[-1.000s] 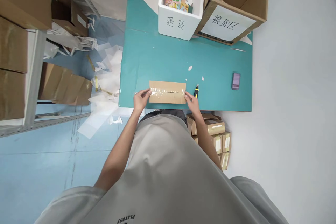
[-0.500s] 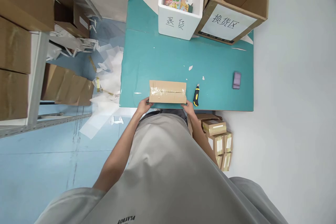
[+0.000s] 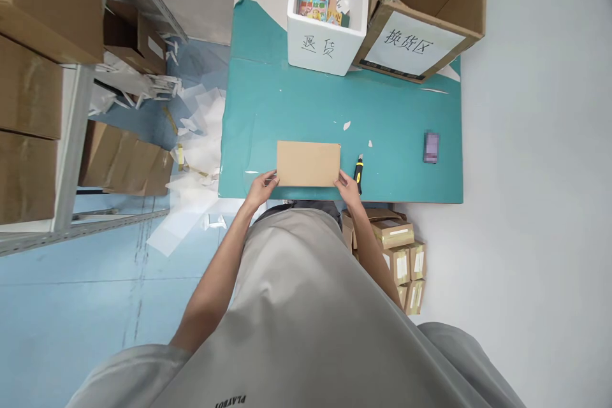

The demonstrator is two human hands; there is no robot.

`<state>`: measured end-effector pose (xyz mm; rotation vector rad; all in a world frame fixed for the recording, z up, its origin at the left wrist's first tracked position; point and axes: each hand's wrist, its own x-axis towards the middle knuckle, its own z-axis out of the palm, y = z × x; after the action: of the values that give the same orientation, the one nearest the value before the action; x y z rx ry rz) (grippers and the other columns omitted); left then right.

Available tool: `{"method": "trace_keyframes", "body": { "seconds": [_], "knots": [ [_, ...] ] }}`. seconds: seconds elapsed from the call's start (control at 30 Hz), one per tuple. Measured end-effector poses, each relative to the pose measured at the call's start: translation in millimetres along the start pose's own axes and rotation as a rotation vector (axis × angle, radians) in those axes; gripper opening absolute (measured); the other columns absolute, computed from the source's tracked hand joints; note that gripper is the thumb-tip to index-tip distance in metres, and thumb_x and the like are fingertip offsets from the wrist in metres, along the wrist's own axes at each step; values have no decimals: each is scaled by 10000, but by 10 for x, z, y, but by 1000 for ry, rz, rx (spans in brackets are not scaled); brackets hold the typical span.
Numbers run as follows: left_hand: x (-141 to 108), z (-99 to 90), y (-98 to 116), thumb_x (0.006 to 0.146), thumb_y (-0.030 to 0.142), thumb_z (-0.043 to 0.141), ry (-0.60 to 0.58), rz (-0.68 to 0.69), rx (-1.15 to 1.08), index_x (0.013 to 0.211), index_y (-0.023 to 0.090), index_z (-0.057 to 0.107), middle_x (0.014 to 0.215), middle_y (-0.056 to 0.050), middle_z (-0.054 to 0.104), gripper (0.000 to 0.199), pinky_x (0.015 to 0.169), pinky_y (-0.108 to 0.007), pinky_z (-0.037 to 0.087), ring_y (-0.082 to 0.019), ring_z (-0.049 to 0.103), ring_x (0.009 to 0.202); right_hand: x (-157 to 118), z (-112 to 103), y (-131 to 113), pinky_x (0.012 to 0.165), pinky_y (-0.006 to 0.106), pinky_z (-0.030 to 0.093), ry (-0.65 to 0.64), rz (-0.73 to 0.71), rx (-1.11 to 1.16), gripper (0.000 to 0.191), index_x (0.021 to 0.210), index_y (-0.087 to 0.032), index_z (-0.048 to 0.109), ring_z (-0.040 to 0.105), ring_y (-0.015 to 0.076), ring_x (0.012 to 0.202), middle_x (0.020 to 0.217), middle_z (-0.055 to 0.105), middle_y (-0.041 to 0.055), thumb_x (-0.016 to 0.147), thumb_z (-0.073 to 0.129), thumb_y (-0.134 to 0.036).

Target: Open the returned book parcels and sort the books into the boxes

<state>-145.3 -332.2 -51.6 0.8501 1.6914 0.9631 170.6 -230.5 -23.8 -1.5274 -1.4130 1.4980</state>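
A closed cardboard box [image 3: 308,164] with a plain brown face up is at the front edge of the teal-topped table [image 3: 287,99]. My left hand [image 3: 262,188] grips its left end, fingers at the side. At the opposite end, my right hand [image 3: 347,187] closes its fingers on the box's right side. Just beyond the right hand lies a black and yellow utility knife [image 3: 358,173], its blade end pointing away from me. The underside of the box is hidden.
At the table's back stand a white bin [image 3: 316,51] holding picture books and an open carton [image 3: 411,44] with a paper label. A blurred purple object [image 3: 431,147] lies at right. Shelved boxes [image 3: 31,89] are left; taped boxes [image 3: 394,233] are stacked below the table.
The box has been turned over: its taped, seamed face was up before, and a plain face is up now. Both hands have stayed at its ends.
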Motion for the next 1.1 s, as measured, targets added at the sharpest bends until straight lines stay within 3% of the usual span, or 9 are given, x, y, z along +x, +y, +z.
{"method": "trace_keyframes", "body": {
  "seconds": [0.17,0.27,0.43,0.63,0.9,1.1],
  "knots": [
    [-33,59,-61,865,467,679,44,-32,-92,1345,147,717,1380,-181,713,578,1058,-498,568,-314,714,1178,-40,-23,137,1105,490,563,74,141,-53,650,1411,-154,691,681,295,1309,1439,704,147,929,568,-572],
    [-44,79,-103,844,359,666,95,-77,-90,1364,130,695,1359,-191,725,569,1071,-514,562,-315,735,1144,-80,3,182,1077,477,571,65,204,-105,557,1324,-159,730,702,285,1261,1344,757,147,904,571,-489],
    [-56,88,-87,788,281,690,99,-86,-31,1204,150,770,1290,-171,761,443,1082,-518,563,-323,746,1121,-160,96,159,1094,462,548,7,162,-115,475,1159,-136,780,726,295,1173,1256,795,137,806,598,-396],
    [-85,5,86,761,308,763,118,-13,-19,1100,152,804,1216,-138,772,376,1076,-498,583,-314,758,1083,-213,45,30,1050,462,577,-12,119,-111,391,962,-165,807,744,339,1128,1078,837,91,809,659,-492],
    [-60,-79,436,820,389,805,197,100,-144,1190,136,788,1256,-149,761,449,1139,-491,560,-314,735,1196,-136,-166,-251,1090,494,574,88,-47,-123,571,1119,-172,848,747,354,1165,1183,820,116,839,724,-654],
    [-44,-17,381,848,329,760,179,41,-195,1331,138,713,1376,-160,733,522,1180,-497,522,-309,705,1282,-90,-81,-142,1104,480,574,58,4,-84,650,1279,-173,790,724,327,1238,1368,750,132,872,690,-670]
  ]
}}
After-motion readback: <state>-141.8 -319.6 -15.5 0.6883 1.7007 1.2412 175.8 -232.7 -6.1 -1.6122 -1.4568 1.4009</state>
